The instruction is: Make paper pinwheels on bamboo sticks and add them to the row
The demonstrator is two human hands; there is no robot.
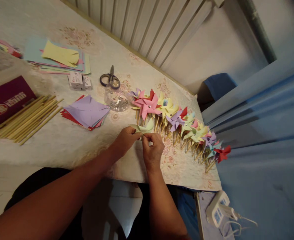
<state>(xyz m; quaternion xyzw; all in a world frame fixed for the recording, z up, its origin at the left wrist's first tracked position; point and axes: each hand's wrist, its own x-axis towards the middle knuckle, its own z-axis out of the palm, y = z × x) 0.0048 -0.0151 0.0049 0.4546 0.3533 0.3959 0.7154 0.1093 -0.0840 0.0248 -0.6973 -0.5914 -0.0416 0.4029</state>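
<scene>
My left hand (124, 140) and my right hand (152, 148) meet near the table's front edge, both pinching a pale green paper pinwheel (144, 128) folded between the fingertips. Just beyond my hands lies a row of finished paper pinwheels (177, 121) on wooden sticks, in pink, yellow, purple, green and red, running toward the table's right corner. A stack of cut purple and red paper squares (86, 111) lies to the left of my hands.
A bundle of wooden sticks (26, 118) lies at the left beside a dark red box (4, 100). Scissors (110, 79), a clear container of small pins (115, 100), small white boxes (79, 81) and coloured paper sheets (59, 58) sit farther back. A charger (218, 210) lies at lower right.
</scene>
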